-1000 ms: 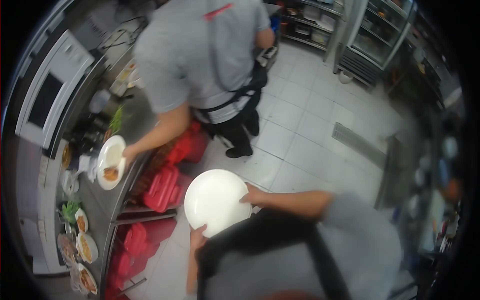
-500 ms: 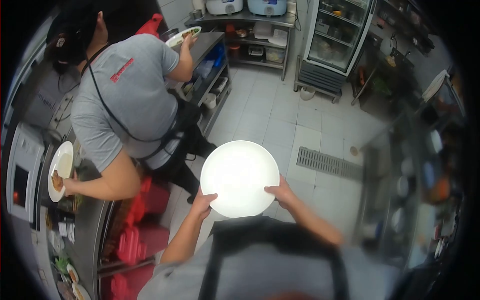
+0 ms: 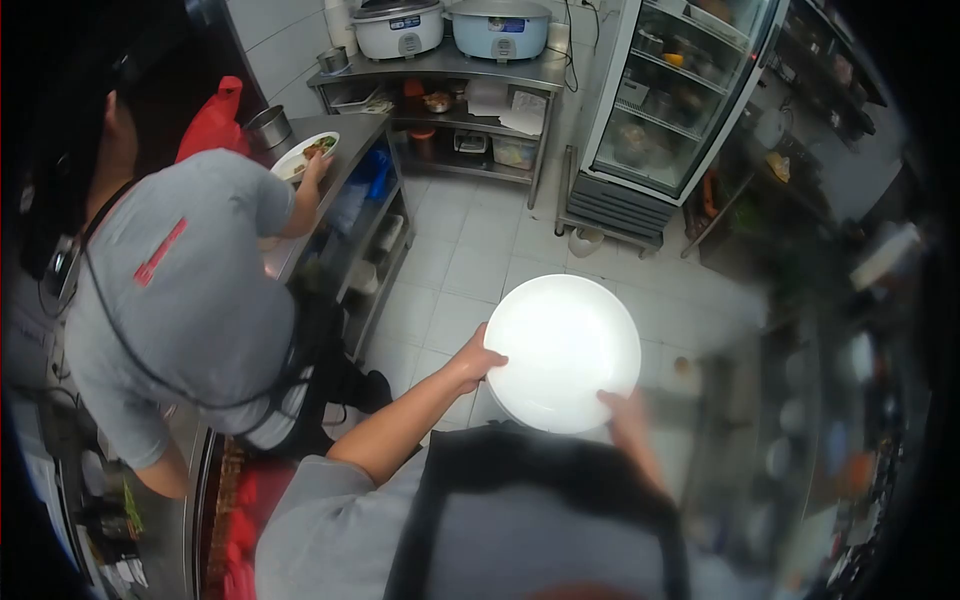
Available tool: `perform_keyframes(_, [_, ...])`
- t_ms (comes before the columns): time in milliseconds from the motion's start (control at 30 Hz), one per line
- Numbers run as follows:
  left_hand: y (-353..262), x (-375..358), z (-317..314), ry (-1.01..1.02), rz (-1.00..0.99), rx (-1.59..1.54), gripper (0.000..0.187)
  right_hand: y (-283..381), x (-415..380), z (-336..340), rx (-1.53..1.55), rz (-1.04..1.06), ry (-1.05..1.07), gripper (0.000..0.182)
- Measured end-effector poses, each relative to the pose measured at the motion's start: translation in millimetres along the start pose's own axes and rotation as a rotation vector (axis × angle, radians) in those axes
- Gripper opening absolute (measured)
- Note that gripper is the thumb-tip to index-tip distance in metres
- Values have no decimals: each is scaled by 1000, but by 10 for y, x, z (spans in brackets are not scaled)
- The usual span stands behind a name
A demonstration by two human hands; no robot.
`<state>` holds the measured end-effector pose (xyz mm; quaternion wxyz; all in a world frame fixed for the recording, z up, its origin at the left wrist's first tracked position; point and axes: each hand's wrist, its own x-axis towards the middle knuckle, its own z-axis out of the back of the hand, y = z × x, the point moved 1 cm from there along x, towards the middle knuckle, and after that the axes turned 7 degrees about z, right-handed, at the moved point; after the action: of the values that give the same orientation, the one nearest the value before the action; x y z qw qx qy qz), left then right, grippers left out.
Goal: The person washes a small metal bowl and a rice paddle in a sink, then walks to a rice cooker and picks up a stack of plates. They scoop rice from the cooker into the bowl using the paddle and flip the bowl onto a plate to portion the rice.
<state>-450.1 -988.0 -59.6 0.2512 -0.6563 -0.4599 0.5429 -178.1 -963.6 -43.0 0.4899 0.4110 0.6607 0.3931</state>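
Empty white plate (image 3: 563, 352) held level over the tiled floor (image 3: 470, 250), left hand (image 3: 475, 362) and right hand (image 3: 628, 412) each gripping its rim; co-worker (image 3: 180, 300) beside the tabletop (image 3: 345, 150).

You have one view only, from the camera on your head, looking forward and steeply down over your chest at close range. Its wide fisheye bends the tiled floor (image 3: 470, 260) and darkens the frame's corners.

Left hand (image 3: 476, 362) and right hand (image 3: 628, 410) are gripping an empty white plate (image 3: 562, 352) above tiled floor (image 3: 470, 260), co-worker (image 3: 180, 300) standing alongside.
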Motion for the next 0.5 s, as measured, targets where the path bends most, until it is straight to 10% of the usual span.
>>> perform_keyframes(500, [-2103, 2818, 1521, -343, -91, -290, 70, 955, 4488, -1822, -56, 106, 460, 53])
